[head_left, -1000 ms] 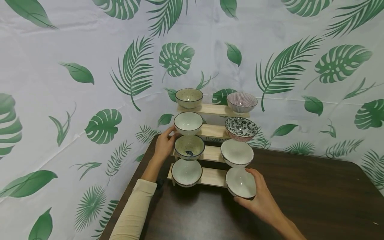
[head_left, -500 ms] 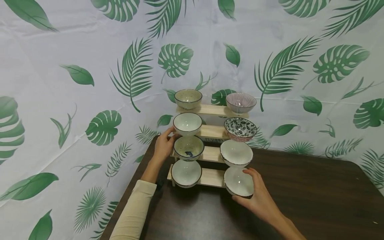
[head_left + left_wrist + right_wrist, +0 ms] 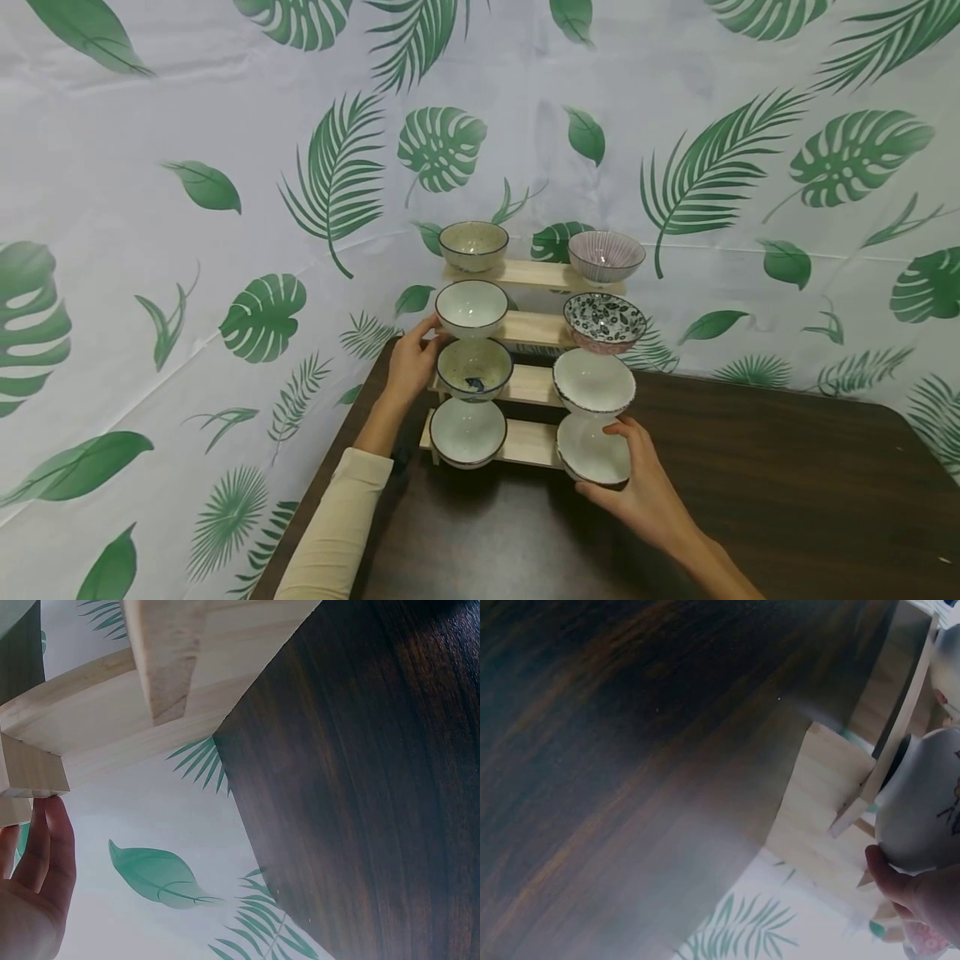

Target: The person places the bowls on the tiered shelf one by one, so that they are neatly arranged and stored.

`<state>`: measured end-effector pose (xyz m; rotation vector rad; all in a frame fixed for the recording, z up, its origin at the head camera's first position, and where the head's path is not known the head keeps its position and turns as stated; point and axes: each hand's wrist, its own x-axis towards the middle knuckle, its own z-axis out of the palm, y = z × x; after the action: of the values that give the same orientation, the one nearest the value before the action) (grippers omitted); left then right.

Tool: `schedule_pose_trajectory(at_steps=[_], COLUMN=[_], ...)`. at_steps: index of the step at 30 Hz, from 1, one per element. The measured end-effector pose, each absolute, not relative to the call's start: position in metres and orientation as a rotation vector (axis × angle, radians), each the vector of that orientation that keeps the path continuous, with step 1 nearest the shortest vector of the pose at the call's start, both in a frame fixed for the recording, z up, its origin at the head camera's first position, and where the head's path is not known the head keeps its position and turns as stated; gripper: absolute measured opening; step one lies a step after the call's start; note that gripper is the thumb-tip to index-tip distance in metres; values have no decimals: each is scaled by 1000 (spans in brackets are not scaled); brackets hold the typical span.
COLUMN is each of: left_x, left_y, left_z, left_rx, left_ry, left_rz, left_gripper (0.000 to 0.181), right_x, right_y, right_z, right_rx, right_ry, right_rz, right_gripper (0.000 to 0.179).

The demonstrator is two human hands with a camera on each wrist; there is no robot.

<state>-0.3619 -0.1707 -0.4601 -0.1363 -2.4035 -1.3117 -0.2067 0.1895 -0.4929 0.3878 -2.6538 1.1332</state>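
A stepped wooden rack [image 3: 528, 442] bears bowls in two columns. In the head view my right hand [image 3: 648, 492] holds the lowest right white bowl [image 3: 592, 450] by its right side, thumb at the front, fingers at the rim. The right wrist view shows the thumb against this bowl's pale outer wall [image 3: 919, 810]. My left hand [image 3: 411, 362] holds the rack's left side, beside the white dark-rimmed bowl [image 3: 471, 307]. In the left wrist view its fingertips touch a wooden shelf end [image 3: 37, 769]; the thumb is hidden there.
Above the held bowl are a white bowl [image 3: 594, 382], a black-patterned bowl [image 3: 604, 321] and a pinkish striped bowl [image 3: 606, 254]. The left column also has a blue-figured bowl [image 3: 475, 367]. The dark table [image 3: 787, 475] meets a leaf-print cloth [image 3: 225, 250] behind.
My right hand has moved the lowest right bowl slightly left and back on the bottom shelf, partly under the bowl above. The left hand stays in place.
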Motion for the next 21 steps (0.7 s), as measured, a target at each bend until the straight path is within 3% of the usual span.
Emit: schedule_pose_trajectory(at_steps=[21], left_x=[-361], left_y=[-172], left_z=[-461], left_rx=[-129], left_ry=[-2419], left_rz=[-1337], left_gripper=[42], right_x=[-208], right_y=[188], right_z=[-504], right_rx=[423], right_ry=[-2608], right_rz=[1182], right_gripper=[84])
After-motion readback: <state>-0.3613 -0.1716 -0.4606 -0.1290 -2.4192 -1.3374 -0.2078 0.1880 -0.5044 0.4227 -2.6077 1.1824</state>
